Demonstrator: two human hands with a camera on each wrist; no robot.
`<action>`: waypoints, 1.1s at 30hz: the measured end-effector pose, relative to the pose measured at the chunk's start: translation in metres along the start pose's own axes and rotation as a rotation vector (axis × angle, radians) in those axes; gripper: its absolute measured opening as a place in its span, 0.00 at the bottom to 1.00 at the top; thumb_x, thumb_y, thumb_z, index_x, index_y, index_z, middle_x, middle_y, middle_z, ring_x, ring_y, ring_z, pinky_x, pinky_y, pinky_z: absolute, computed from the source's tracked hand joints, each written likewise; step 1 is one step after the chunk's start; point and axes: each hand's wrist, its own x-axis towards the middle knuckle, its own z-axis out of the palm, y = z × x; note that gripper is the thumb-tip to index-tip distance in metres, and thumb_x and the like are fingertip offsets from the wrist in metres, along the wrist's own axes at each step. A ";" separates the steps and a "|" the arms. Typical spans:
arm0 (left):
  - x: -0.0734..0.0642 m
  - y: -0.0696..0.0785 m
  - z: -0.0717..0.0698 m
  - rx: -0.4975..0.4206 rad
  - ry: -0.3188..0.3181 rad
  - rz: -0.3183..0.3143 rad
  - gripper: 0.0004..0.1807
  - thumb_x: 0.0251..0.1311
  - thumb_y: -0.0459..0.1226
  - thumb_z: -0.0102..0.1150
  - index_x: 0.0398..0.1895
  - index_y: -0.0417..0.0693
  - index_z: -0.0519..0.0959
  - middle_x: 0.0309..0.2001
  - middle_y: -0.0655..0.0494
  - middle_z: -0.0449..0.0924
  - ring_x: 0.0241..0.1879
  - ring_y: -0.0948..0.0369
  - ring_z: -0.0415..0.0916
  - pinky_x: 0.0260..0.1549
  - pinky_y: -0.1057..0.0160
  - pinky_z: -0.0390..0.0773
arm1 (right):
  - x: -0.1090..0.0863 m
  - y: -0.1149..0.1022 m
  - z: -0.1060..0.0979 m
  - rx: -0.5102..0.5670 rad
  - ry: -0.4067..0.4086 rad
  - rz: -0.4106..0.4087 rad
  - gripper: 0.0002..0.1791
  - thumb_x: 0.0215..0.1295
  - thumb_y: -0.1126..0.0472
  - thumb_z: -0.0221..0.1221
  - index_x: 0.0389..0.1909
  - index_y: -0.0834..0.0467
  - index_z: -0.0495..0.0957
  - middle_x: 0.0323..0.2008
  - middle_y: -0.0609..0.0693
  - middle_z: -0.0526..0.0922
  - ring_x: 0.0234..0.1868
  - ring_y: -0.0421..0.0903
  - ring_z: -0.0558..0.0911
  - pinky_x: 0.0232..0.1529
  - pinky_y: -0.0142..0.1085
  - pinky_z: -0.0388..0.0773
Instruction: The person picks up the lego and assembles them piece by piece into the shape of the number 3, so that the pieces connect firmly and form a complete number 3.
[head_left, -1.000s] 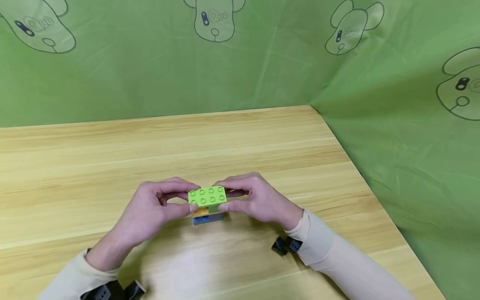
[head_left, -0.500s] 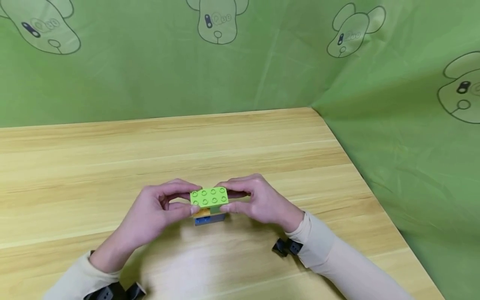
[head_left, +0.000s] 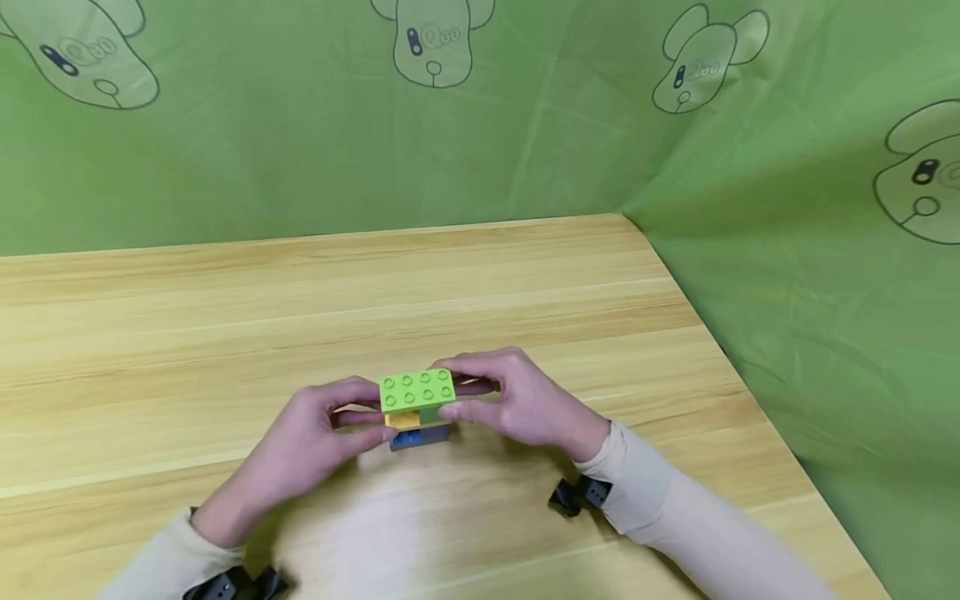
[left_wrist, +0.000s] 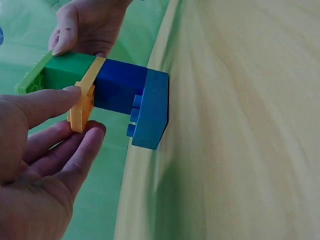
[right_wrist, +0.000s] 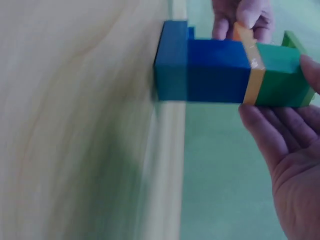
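A stack of building bricks stands on the table between both hands. Lime-green brick (head_left: 416,390) with studs tops it, over a green block (left_wrist: 67,69). Below these come a yellow-orange brick (left_wrist: 81,107), a dark blue block (right_wrist: 218,70) and, lowest, a blue brick (left_wrist: 151,110) on the tabletop. The yellow-orange, lime-green and lowest blue bricks jut out to the left beyond the blocks. My left hand (head_left: 311,437) pinches the jutting end of the yellow-orange brick between thumb and fingers. My right hand (head_left: 517,396) holds the green block near the top of the stack, thumb in front, fingers behind.
The wooden table (head_left: 225,317) runs back to a green curtain (head_left: 300,150) with printed bear heads. The curtain also hangs along the table's right edge. Each wrist carries a small black camera (head_left: 581,494) below its beige sleeve.
My left hand has slid down from the lime-green brick to the yellow-orange one. The right hand keeps nearly the same place, and the stack has hardly moved.
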 end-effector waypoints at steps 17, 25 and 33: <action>0.024 0.011 -0.005 0.414 0.236 0.455 0.17 0.53 0.23 0.69 0.48 0.38 0.84 0.45 0.51 0.85 0.42 0.58 0.83 0.40 0.67 0.82 | 0.040 -0.003 -0.019 0.396 0.165 0.328 0.20 0.71 0.63 0.58 0.57 0.71 0.72 0.46 0.61 0.82 0.45 0.56 0.84 0.45 0.49 0.83; 0.038 0.007 -0.016 0.350 0.239 0.235 0.12 0.55 0.25 0.69 0.42 0.43 0.87 0.40 0.54 0.86 0.37 0.59 0.83 0.36 0.66 0.83 | 0.051 0.000 -0.013 0.345 0.295 0.349 0.24 0.67 0.66 0.62 0.62 0.69 0.71 0.56 0.59 0.78 0.55 0.51 0.80 0.52 0.39 0.79; 0.051 0.000 -0.021 0.434 0.192 0.068 0.12 0.55 0.28 0.69 0.43 0.45 0.87 0.43 0.56 0.84 0.46 0.56 0.80 0.47 0.53 0.81 | 0.058 0.014 -0.002 0.258 0.366 0.389 0.25 0.63 0.69 0.64 0.61 0.65 0.74 0.59 0.57 0.78 0.58 0.49 0.78 0.57 0.34 0.75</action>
